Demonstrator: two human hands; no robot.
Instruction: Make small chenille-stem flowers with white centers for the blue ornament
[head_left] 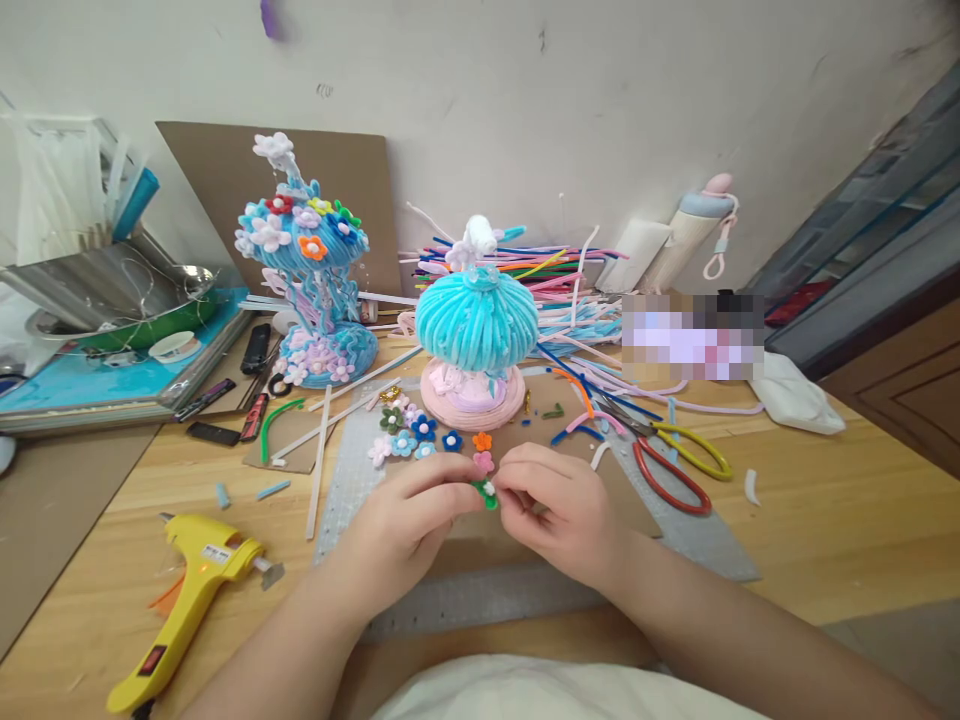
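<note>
Between my two hands is a small green pipe-cleaner flower (pixel 489 494) with a white centre. My left hand (pixel 412 520) pinches its left side, while the closed fingers of my right hand (pixel 555 505) meet it from the right. Just beyond the fingertips lie a pink flower (pixel 484 462) and an orange flower (pixel 482 441). Several more fuzzy flowers, including a dark blue flower (pixel 451 440), are grouped to the left. Behind them stands a turquoise, domed pipe-cleaner piece (pixel 477 320) on a round pink base (pixel 442 405).
A yellow glue gun (pixel 199 590) lies at the left. Scissors (pixel 667 460) with red and yellow handles rest at the right. A flower-covered blue piece (pixel 304 240) stands at the back left, near a metal pot (pixel 112 285). Pipe cleaners (pixel 517 265) are piled along the wall.
</note>
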